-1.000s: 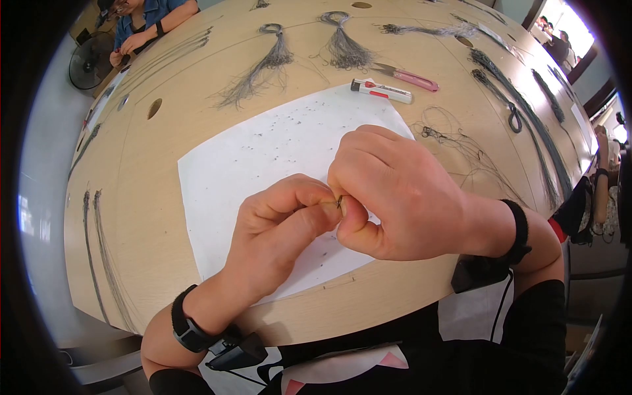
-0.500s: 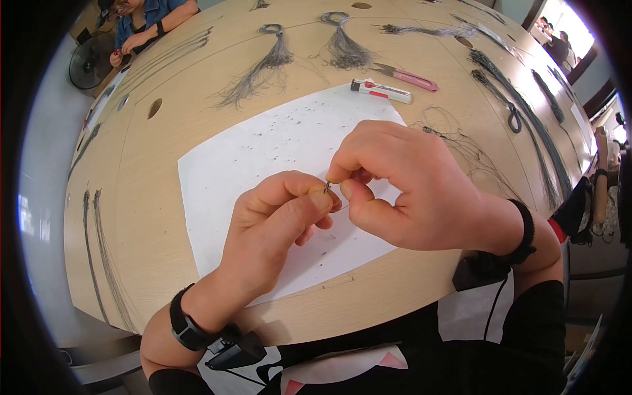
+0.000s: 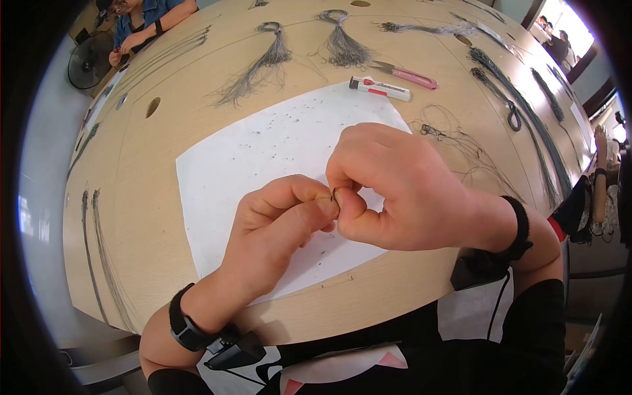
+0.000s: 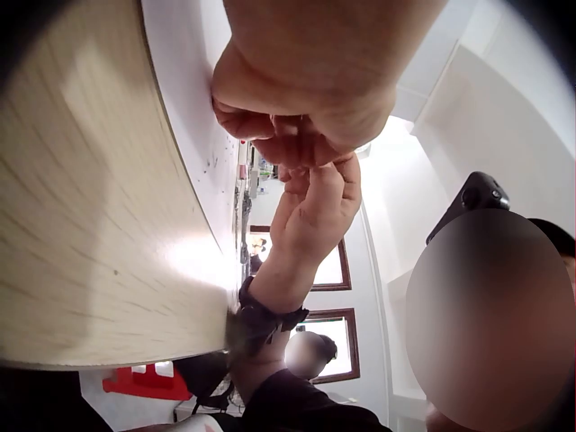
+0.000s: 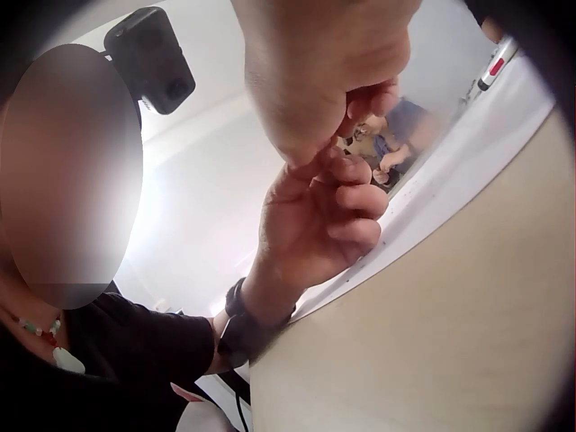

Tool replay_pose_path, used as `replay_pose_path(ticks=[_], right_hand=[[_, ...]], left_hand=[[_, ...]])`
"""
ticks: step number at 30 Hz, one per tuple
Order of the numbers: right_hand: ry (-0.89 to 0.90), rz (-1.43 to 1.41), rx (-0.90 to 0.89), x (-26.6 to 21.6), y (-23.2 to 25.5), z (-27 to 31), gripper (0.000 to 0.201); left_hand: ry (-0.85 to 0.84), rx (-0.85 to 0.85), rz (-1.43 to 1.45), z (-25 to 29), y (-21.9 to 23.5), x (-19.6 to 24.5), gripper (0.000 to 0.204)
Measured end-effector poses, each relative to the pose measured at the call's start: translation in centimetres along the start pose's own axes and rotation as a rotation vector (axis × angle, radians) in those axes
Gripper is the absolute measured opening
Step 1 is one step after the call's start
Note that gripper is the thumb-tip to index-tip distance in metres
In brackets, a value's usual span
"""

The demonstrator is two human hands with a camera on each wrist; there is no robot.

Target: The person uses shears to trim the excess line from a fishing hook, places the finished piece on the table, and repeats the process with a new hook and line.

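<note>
Over the white paper sheet (image 3: 217, 178), my left hand (image 3: 280, 214) pinches a small, thin, dark piece (image 3: 333, 195) between thumb and forefinger. My right hand (image 3: 405, 187) meets it from the right, its thumb and forefinger also pinching at the piece, fingertips against the left ones. Most of the piece is covered by fingertips, and its exact kind I cannot tell. In the right wrist view, the left hand (image 5: 319, 220) has its other fingers curled loosely below the pinch. Several tiny dark bits (image 3: 273, 137) lie scattered on the paper.
Beyond the paper lie a white tube with a red mark (image 3: 380, 88) and pink-handled snips (image 3: 411, 77). Looped bundles of grey strands (image 3: 347, 49) lie farther back. Tangled thin line (image 3: 471, 148) and long dark bundles (image 3: 526, 105) are at right; another person sits at back left.
Half a second ago my right fingertips were slightly raised and spread from the left thumb, showing the small piece. They have now closed in again against the left fingertips, much as one second ago.
</note>
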State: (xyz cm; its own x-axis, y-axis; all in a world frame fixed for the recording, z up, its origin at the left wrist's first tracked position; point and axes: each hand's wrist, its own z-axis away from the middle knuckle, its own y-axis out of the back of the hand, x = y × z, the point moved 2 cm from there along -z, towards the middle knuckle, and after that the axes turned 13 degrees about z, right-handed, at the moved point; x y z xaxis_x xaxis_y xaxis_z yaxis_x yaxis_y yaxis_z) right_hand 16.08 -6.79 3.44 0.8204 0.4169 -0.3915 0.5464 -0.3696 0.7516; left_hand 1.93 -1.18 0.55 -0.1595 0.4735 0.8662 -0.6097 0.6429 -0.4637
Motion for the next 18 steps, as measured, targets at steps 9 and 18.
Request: replay_pose_path(ticks=[9,18], right_hand=[[0.262,0.191,0.155,-0.24,-0.36,-0.12,0.021],[0.348,0.366,0.176,-0.11,0.02,-0.08,0.027]], left_hand=[[-0.006,-0.002,0.02,-0.17,0.02,-0.25,0.009],[-0.039,-0.008,0.018,-0.76,0.07,-0.07,0.009]])
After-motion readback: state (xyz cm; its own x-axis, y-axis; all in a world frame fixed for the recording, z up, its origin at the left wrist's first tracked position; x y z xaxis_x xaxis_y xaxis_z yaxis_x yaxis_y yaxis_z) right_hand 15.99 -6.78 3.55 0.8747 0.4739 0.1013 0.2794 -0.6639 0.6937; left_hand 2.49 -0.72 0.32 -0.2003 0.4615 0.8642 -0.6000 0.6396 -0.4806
